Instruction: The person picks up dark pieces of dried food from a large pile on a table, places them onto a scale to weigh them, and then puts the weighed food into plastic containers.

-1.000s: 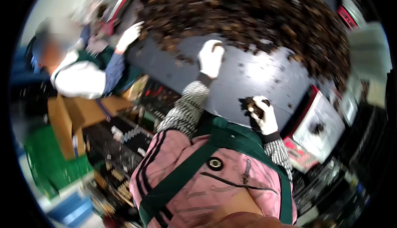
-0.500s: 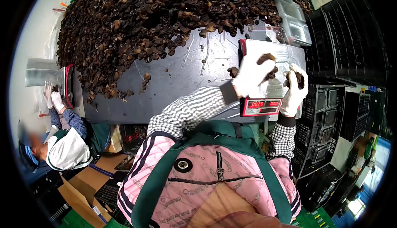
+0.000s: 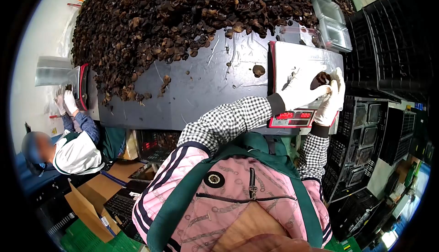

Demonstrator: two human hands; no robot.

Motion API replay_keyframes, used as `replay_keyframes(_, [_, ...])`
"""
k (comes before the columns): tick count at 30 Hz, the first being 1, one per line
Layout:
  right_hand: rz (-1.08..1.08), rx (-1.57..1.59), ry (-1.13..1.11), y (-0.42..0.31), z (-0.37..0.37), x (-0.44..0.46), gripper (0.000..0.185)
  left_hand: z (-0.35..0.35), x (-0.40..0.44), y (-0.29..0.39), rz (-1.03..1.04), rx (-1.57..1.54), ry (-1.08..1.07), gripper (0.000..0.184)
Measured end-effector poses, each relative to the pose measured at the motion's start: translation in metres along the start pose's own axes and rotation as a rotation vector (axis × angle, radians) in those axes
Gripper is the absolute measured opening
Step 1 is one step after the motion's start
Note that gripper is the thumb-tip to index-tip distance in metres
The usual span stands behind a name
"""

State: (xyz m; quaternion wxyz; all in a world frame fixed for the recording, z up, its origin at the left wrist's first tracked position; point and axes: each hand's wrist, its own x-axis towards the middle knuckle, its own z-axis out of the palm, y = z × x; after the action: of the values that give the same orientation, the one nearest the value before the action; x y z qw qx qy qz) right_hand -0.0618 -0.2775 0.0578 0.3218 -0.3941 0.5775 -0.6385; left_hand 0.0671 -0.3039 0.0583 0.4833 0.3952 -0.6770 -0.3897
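Observation:
Over the white top of a red-edged scale (image 3: 292, 55), my gloved left hand (image 3: 302, 87) and gloved right hand (image 3: 331, 97) come together. Dark brown fungus-like pieces (image 3: 320, 81) are held between the fingers of both hands. Part of the scale top and whatever lies on it are hidden under the hands. Red digits glow on the scale's display (image 3: 292, 116). One loose brown piece (image 3: 259, 71) lies on the grey table (image 3: 206, 92), just left of the scale.
A large heap of brown pieces (image 3: 173, 18) covers the table's far side. Clear plastic boxes (image 3: 336, 32) stand behind the scale, black crates (image 3: 388, 46) at the right. At the left, a co-worker (image 3: 77, 153) has gloved hands at another scale (image 3: 83, 87). An open carton (image 3: 89, 206) is lower left.
My left hand has moved right across the scale and met my right hand, both now at the brown pieces. A second ago both hands were over the grey table.

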Motion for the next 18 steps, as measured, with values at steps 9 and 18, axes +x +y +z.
replay_keyframes(9, [-0.211, -0.113, 0.252, -0.016, 0.008, -0.024, 0.036, -0.087, -0.051, -0.132, -0.012, 0.785, 0.018, 0.020])
replay_keyframes(18, [0.497, 0.113, -0.503, 0.017, 0.080, -0.115, 0.045, -0.106, -0.096, -0.150, -0.081, 0.801, 0.064, 0.014])
